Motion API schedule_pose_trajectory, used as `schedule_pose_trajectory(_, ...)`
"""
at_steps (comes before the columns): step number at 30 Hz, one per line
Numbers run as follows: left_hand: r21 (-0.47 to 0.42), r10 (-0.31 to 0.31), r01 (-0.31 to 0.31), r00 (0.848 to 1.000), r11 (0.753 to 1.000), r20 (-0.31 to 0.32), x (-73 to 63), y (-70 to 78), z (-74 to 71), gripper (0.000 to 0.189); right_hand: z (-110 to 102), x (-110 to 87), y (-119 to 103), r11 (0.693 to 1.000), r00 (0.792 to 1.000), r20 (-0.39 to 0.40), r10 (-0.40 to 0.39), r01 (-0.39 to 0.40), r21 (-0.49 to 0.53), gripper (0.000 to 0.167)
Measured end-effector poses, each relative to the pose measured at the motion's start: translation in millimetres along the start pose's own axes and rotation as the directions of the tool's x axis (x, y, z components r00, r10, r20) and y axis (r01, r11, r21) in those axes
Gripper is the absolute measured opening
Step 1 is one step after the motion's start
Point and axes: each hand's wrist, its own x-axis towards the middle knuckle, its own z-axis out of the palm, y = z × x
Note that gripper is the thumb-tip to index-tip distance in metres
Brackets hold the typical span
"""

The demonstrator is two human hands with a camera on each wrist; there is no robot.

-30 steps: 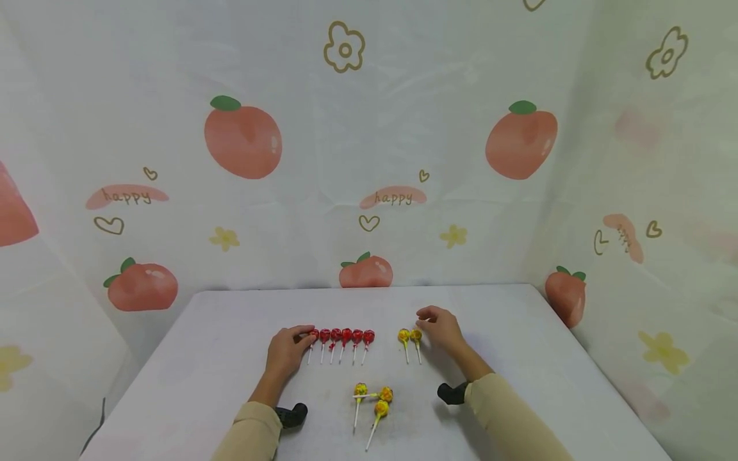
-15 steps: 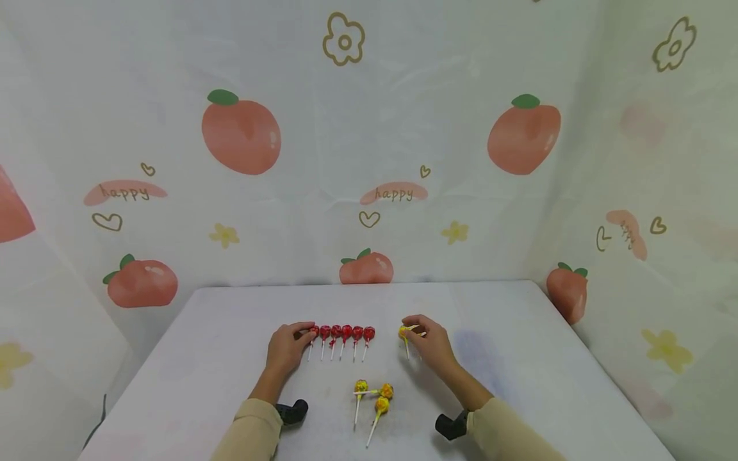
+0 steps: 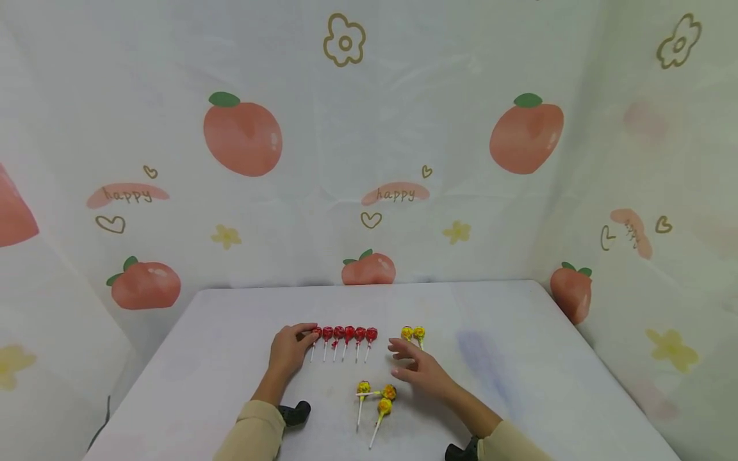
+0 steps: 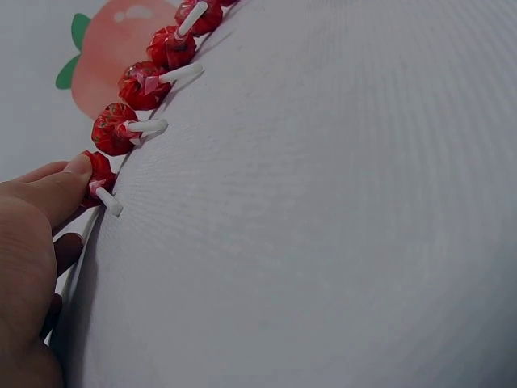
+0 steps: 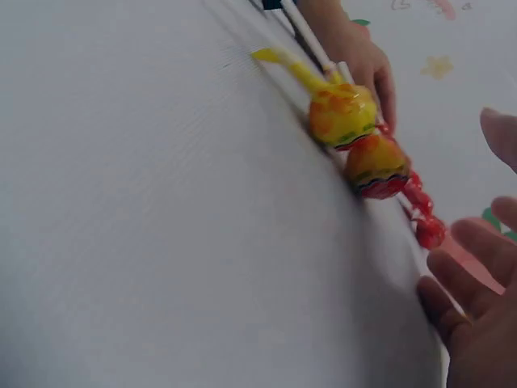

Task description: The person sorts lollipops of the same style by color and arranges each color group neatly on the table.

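In the head view, my left hand (image 3: 286, 352) is at the left end of a row of several red lollipops (image 3: 349, 333). The left wrist view shows its thumb and forefinger pinching the wrapped head of the endmost red lollipop (image 4: 100, 174), whose white stick points away from the hand. My right hand (image 3: 425, 373) hovers with spread fingers, holding nothing, just in front of two yellow lollipops (image 3: 419, 333) that stand side by side; it hides part of their sticks. Closer to me lie three more yellow lollipops (image 3: 384, 406), partly crossing. In the right wrist view, yellow lollipop heads (image 5: 343, 113) lie beyond the fingers.
Everything lies on a white-covered table (image 3: 230, 384). A white curtain printed with fruit (image 3: 369, 269) rises behind its back edge and along the sides. Black wrist mounts (image 3: 295, 413) stick out from both sleeves.
My right hand went from the right of the yellow pair to over it, then drew back towards me with fingers spread. My left hand stays on the same red lollipop.
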Motion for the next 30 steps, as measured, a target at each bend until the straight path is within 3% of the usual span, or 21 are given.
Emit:
schedule_pose_trajectory(4,0.002,0.007,-0.007,1.000,1.000,0.001,-0.2,2.7,-0.9,0.028,1.1,-5.5,7.0,0.999,0.996,0.079,0.032,-0.029,-0.038,0.055)
schedule_pose_trajectory(11,-0.001,0.049,-0.049,0.999,0.999,-0.017,0.6,2.5,-1.7,0.028,3.8,-11.6,14.5,0.981,0.995,0.092,-0.036,0.053,-0.186,0.045)
schedule_pose_trajectory(16,0.013,0.084,-0.084,0.996,0.996,-0.036,0.2,0.6,-1.1,0.027,5.4,-15.9,12.5,0.981,0.993,0.110,-0.038,0.058,-0.185,0.037)
schedule_pose_trajectory(30,0.002,0.065,-0.065,0.997,0.998,-0.029,-0.5,0.1,-1.9,0.027,4.4,-17.5,9.2,0.991,0.992,0.128,0.021,-0.004,-0.136,0.028)
